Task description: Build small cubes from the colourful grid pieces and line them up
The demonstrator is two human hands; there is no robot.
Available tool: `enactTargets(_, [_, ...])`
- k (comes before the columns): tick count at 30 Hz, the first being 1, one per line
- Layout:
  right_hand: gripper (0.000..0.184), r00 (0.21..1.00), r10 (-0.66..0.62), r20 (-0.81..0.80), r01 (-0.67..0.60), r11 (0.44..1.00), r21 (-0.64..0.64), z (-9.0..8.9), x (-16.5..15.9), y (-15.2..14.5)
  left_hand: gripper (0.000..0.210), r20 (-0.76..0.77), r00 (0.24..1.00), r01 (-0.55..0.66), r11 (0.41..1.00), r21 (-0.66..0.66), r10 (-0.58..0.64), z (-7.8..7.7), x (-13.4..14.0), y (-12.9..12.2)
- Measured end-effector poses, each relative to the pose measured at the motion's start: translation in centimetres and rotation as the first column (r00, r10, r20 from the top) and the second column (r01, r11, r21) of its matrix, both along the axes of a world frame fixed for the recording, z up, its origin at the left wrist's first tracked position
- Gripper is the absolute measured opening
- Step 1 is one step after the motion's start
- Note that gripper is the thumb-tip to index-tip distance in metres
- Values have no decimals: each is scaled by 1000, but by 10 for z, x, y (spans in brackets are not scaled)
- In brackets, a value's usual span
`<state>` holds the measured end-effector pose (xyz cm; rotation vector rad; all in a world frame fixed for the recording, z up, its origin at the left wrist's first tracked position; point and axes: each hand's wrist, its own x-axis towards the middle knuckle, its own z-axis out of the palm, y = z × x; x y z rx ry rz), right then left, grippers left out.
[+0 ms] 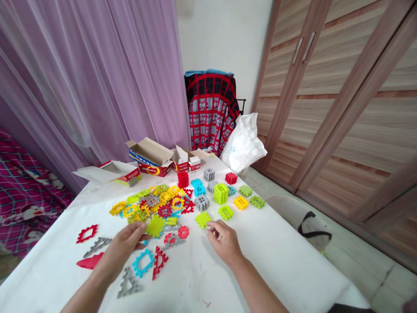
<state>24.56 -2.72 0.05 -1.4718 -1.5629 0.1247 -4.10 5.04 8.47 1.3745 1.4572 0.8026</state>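
Note:
My left hand (pixel 128 238) grips a lime-green interlocking plastic tile (pixel 155 227) by its left edge, fingers pinched together, just in front of the mixed pile. My right hand (pixel 225 240) is low over the white table, fingers curled with a small gap between thumb and forefinger. Its fingertips come up to the right edge of another lime-green tile (pixel 203 219), which lies flat; whether they touch cannot be made out. Beyond it stand sorted stacks: a lime-green stack (pixel 221 194), a grey stack (pixel 202 203) and a blue stack (pixel 198 187).
A jumbled heap of yellow, red and green tiles (pixel 148 203) spreads left of centre. Loose frames, including a blue frame (pixel 143 263) and a red frame (pixel 87 234), lie nearer. Opened boxes (pixel 151 152) line the far edge beside a white plastic bag (pixel 244 143). The table (pixel 293 261) drops off rightward.

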Motion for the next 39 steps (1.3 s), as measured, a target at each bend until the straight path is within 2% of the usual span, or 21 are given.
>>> enactTargets(2, [25,998,58,3,-58,998,-2,1,-4,-3,56,156,988,1,997,-74,10,-10,34,-20])
enactTargets(4, [38,995,94,16,-94,996,8,2,-6,-6,54,261,965,24,990,-138,13,-21,60,-34])
enactTargets(8, [59,990,109,93,-107,994,-26,9,-11,-10,52,381,924,65,975,-215,22,-41,84,-47])
enactTargets(12, [59,971,128,203,-120,991,-52,17,-16,-11,49,444,895,75,967,-242,42,-50,89,-52])
enactTargets(18, [47,936,114,332,-102,993,-54,26,-19,-10,51,485,871,61,965,-256,73,-49,97,-58])
enactTargets(24, [45,875,196,443,-129,976,-177,31,2,-5,52,397,916,147,969,-199,-58,-53,93,-61])
enactTargets(28, [47,846,205,493,-70,958,-278,39,27,9,57,322,947,62,985,-161,-7,-62,88,-58])
enactTargets(33, [47,766,333,549,-100,907,-410,52,46,32,57,315,949,4,994,-108,31,-69,87,-58])
enactTargets(39, [50,711,405,574,-151,886,-439,53,52,48,58,326,945,1,993,-118,38,-71,88,-60])
